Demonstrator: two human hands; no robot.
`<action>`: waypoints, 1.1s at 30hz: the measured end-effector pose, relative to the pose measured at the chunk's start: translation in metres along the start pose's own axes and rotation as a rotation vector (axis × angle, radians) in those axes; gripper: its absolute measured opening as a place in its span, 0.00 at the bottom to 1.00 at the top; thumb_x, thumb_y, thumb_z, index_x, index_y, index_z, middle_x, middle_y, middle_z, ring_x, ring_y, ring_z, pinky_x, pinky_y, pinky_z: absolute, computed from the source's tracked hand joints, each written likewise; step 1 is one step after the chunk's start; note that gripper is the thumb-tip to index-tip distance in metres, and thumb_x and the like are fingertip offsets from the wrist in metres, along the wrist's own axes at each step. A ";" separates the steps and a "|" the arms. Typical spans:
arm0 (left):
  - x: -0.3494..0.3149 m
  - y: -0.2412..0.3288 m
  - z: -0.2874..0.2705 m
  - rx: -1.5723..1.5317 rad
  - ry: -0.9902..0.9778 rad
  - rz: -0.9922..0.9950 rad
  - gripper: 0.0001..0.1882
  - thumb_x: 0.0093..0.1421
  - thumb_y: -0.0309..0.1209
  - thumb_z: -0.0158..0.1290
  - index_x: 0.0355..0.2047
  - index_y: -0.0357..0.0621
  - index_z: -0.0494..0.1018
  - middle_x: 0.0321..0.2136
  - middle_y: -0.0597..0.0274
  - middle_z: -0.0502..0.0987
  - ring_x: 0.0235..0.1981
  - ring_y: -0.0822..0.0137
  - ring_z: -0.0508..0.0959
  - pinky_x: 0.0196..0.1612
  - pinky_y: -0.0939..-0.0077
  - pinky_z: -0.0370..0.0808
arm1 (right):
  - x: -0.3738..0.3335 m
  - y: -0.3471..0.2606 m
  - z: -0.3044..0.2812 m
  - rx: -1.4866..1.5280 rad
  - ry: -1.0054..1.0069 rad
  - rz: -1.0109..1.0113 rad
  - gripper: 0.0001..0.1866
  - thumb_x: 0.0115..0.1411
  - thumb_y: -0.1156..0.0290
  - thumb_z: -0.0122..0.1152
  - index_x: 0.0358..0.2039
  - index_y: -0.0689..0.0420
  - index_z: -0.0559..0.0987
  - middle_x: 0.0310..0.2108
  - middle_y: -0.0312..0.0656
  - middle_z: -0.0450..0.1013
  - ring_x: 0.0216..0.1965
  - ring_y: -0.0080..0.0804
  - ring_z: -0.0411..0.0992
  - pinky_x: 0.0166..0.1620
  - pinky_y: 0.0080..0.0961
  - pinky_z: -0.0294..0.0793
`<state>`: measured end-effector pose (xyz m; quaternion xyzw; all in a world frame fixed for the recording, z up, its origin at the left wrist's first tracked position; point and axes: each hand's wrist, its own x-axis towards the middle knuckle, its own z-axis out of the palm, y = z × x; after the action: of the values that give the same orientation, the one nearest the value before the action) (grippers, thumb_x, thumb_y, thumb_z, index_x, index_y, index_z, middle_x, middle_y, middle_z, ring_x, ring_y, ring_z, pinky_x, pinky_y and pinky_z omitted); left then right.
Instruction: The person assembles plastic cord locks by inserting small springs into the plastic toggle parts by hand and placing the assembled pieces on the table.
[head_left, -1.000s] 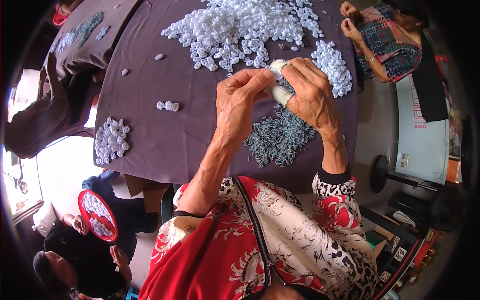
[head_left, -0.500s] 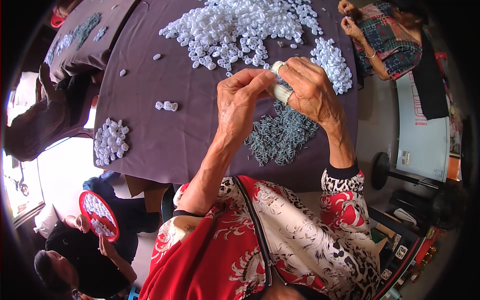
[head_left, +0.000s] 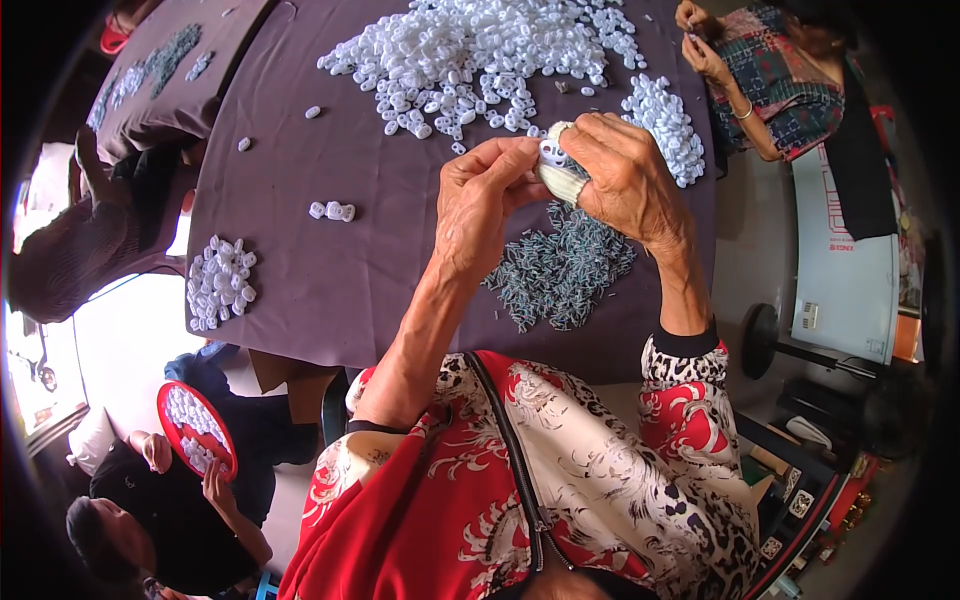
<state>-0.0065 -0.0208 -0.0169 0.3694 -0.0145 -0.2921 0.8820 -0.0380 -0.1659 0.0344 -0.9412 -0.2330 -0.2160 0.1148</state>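
Note:
My left hand (head_left: 475, 195) pinches a white oval cord lock (head_left: 551, 153) with two round holes, thumb against its left side. Cream knitted covers (head_left: 562, 184) sheathe finger parts of my right hand (head_left: 630, 180), which curls round the same cord lock from the right. A little grey-green shows between those fingers, too small to make out. Below both hands lies a heap of thin grey-green pieces like small springs (head_left: 560, 268). Beyond my fingertips spreads a large pile of white cord lock parts (head_left: 450, 50).
A smaller white pile (head_left: 663, 130) lies right, another (head_left: 221, 283) at the table's left edge. A short row of joined white pieces (head_left: 332, 211) rests on the dark tablecloth (head_left: 370, 290). One person (head_left: 780, 75) works at right; another holds a red tray (head_left: 233, 450) at lower left.
The cord lock has turned into plain sight between my fingertips, its holes showing. My left hand has shifted slightly right. At lower left, the other person's hand has moved on the red tray.

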 end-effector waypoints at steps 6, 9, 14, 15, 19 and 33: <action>-0.001 -0.001 0.002 0.088 0.030 0.037 0.09 0.53 0.30 0.53 0.29 0.33 0.74 0.22 0.65 0.72 0.24 0.76 0.72 0.31 0.82 0.73 | -0.001 0.002 0.000 0.033 -0.037 0.000 0.11 0.37 0.77 0.60 0.24 0.64 0.70 0.21 0.43 0.65 0.24 0.40 0.67 0.26 0.32 0.67; -0.002 -0.001 0.002 0.123 0.041 0.055 0.09 0.53 0.29 0.53 0.29 0.33 0.74 0.22 0.65 0.73 0.24 0.76 0.73 0.31 0.83 0.73 | -0.002 0.002 0.003 0.030 -0.051 -0.001 0.11 0.37 0.77 0.60 0.23 0.64 0.70 0.20 0.43 0.64 0.24 0.39 0.67 0.26 0.32 0.66; -0.001 -0.005 0.002 0.129 0.046 0.067 0.09 0.53 0.29 0.53 0.29 0.33 0.74 0.23 0.64 0.74 0.24 0.76 0.73 0.31 0.82 0.73 | -0.004 0.007 0.005 0.038 -0.046 -0.019 0.11 0.37 0.76 0.60 0.23 0.63 0.69 0.20 0.42 0.63 0.23 0.39 0.66 0.26 0.33 0.65; -0.002 -0.004 0.003 0.136 0.055 0.069 0.09 0.53 0.29 0.53 0.29 0.33 0.74 0.23 0.63 0.74 0.24 0.75 0.73 0.31 0.82 0.73 | -0.003 0.007 0.006 0.046 -0.035 -0.025 0.11 0.37 0.76 0.60 0.22 0.63 0.69 0.20 0.42 0.63 0.23 0.39 0.66 0.26 0.33 0.65; -0.002 -0.006 0.003 0.141 0.086 0.068 0.09 0.52 0.28 0.53 0.29 0.32 0.74 0.24 0.61 0.75 0.25 0.75 0.73 0.31 0.81 0.73 | -0.005 0.009 0.009 0.051 -0.037 -0.038 0.10 0.36 0.76 0.59 0.21 0.63 0.69 0.19 0.42 0.63 0.23 0.40 0.65 0.26 0.33 0.65; 0.005 -0.003 -0.013 0.159 0.093 0.052 0.11 0.52 0.29 0.53 0.29 0.31 0.74 0.22 0.60 0.74 0.24 0.74 0.73 0.31 0.81 0.73 | -0.003 0.012 0.028 0.117 0.018 -0.016 0.12 0.40 0.73 0.62 0.24 0.63 0.69 0.20 0.42 0.66 0.22 0.39 0.66 0.25 0.31 0.66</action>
<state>-0.0008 -0.0169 -0.0292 0.4511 -0.0064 -0.2495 0.8569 -0.0248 -0.1690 0.0065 -0.9290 -0.2516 -0.2113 0.1702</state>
